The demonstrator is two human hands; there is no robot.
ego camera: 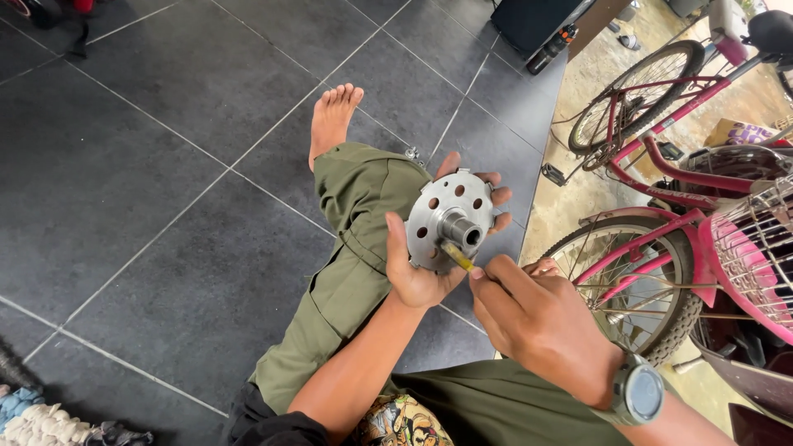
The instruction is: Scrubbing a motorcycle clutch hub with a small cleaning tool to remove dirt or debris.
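Observation:
My left hand (417,277) holds a round grey metal disc (438,211) with several holes and a short hollow hub in its middle, cupping it from behind above my knee. Fingers show past its upper right rim. My right hand (537,322), with a grey watch on the wrist, pinches a thin yellow-tipped tool (456,255) whose end touches the disc just below the hub.
I sit on dark grey floor tiles (165,182), one green-trousered leg (355,248) stretched out with a bare foot. Two pink bicycles (661,165) stand at the right on a sandy strip. A black box (537,21) stands at the top. Rags (41,421) lie at the bottom left.

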